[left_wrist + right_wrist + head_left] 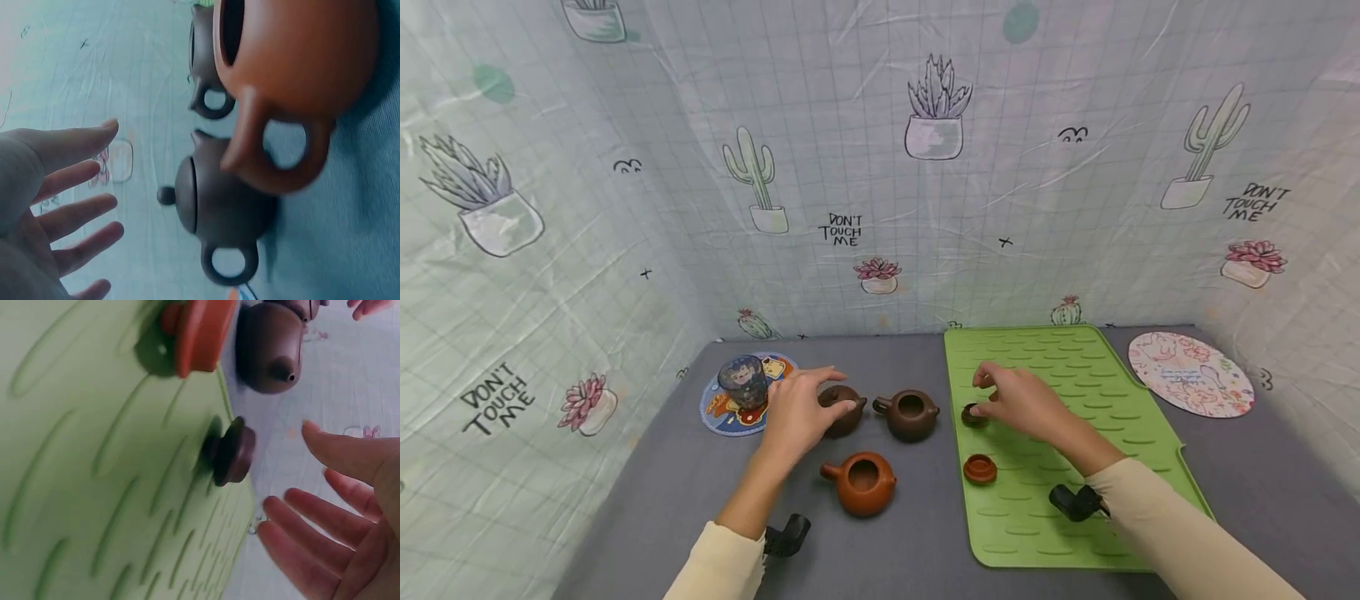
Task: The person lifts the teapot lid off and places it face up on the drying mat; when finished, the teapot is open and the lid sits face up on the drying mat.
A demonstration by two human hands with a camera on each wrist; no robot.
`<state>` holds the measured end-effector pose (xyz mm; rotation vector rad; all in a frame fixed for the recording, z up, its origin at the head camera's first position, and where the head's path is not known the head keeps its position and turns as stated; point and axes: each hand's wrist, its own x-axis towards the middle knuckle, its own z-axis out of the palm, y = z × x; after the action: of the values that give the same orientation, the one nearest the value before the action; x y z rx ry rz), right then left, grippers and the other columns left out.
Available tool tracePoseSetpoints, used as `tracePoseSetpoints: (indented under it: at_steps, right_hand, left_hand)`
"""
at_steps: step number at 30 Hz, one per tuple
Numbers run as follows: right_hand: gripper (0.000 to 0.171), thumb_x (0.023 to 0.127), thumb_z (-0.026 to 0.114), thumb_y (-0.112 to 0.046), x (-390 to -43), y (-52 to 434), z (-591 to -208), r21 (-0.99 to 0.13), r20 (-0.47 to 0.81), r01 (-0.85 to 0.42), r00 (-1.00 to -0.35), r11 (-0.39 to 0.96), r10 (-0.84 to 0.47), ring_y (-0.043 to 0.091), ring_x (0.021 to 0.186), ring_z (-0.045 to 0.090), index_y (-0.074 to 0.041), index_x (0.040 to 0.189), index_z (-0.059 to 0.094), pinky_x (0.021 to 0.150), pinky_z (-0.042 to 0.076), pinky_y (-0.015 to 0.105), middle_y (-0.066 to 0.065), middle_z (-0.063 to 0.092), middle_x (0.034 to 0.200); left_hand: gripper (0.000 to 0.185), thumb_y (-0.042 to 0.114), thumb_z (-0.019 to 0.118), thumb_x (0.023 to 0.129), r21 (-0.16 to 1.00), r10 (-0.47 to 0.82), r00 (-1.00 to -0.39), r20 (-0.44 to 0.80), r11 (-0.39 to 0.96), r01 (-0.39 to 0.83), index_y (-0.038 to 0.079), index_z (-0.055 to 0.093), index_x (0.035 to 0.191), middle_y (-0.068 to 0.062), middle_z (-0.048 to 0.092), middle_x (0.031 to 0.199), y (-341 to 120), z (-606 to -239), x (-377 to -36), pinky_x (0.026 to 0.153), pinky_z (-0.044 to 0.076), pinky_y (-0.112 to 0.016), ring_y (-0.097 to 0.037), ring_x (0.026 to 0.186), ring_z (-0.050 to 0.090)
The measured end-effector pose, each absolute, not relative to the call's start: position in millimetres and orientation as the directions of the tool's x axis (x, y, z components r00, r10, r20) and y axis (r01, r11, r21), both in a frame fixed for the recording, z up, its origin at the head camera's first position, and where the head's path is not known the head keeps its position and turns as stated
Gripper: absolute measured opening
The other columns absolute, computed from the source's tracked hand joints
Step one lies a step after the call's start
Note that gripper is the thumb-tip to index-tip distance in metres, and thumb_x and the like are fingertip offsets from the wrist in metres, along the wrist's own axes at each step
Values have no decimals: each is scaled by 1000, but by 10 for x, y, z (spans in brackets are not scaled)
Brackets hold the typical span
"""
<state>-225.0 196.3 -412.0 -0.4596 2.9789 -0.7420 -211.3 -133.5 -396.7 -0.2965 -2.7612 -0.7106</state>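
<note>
Left grip (796,414) by lidded pot (231,187), right grip (1022,406) by dark lid (234,453), both released; ridged mat (1037,508), grey tabletop (917,542), cloth wall (827,108).

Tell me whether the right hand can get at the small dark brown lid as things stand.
Probably yes: the right hand is open close to the dark brown lid, with nothing visible between them; the orange lid sits to one side, apparently out of the way.
</note>
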Motion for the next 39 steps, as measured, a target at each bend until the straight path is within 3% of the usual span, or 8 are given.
tracePoseSetpoints:
  at_steps: [8,17,21,29,34,39]
  right_hand:
    - [34,87,82,-28,-2281,1627,-3986,-365,194,-407,-913,837,-360,26,100,75,-15,114,68,77,60,39,4,76,115]
    - [32,86,83,-29,-2354,1231,-4051,-272,354,-558,-815,784,-458,21,100,74,-19,114,70,79,60,39,2,78,108]
    - [31,89,81,-29,-2356,1027,-4038,-253,363,-592,-791,765,-492,20,105,73,-21,117,70,82,60,40,-1,76,116]
    - [32,91,78,-28,-2379,679,-4054,-224,362,-685,-719,694,-593,23,125,66,-22,121,71,95,59,40,1,67,138]
    - [36,92,77,-28,-2393,540,-4114,-200,343,-724,-683,660,-645,23,130,62,-20,127,70,95,59,38,1,60,148]
    - [40,92,77,-31,-2389,429,-4190,-157,298,-751,-656,642,-694,22,134,59,-27,131,68,97,59,38,1,57,152]
  left_hand:
    - [46,33,87,80,466,70,-944,324,856,223,16,76,122,-11,70,135,-1553,-4016,-2066,107,38,-64,-37,125,63]
    - [44,33,87,80,473,22,-933,360,857,203,15,77,119,-11,74,128,-1699,-4104,-2062,96,43,-60,-39,113,67]
    - [45,33,87,80,481,4,-939,345,858,181,15,76,120,-12,75,124,-1743,-4170,-2065,95,45,-59,-40,109,68]
    - [50,35,87,79,513,-37,-943,332,845,148,12,76,122,-15,67,138,-1797,-4274,-2085,102,43,-65,-44,124,63]
    - [55,36,88,78,518,-47,-947,319,845,133,10,74,125,-17,68,136,-1788,-4334,-2107,100,45,-66,-45,121,63]
    - [56,36,89,77,534,-46,-951,305,835,131,9,74,124,-18,66,139,-1767,-4394,-2118,104,46,-64,-45,126,62]
